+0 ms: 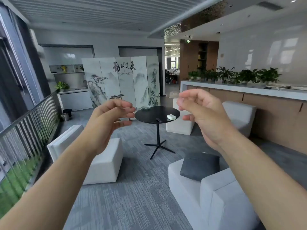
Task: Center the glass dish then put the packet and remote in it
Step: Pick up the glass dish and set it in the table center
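Note:
A round black table on a thin pedestal stands several steps ahead of me. On its far left edge rests a small glass dish. A pale packet lies near the right edge, and a dark remote lies at the front edge beside it. My left hand and my right hand are raised in the air on either side of the table's image, fingers curled and apart, holding nothing. Both are far short of the table.
White cube seats flank the path; a white sofa with a grey cushion sits at the right. A painted folding screen stands behind the table. A railing runs along the left, a counter with plants along the right. Grey carpet lies between.

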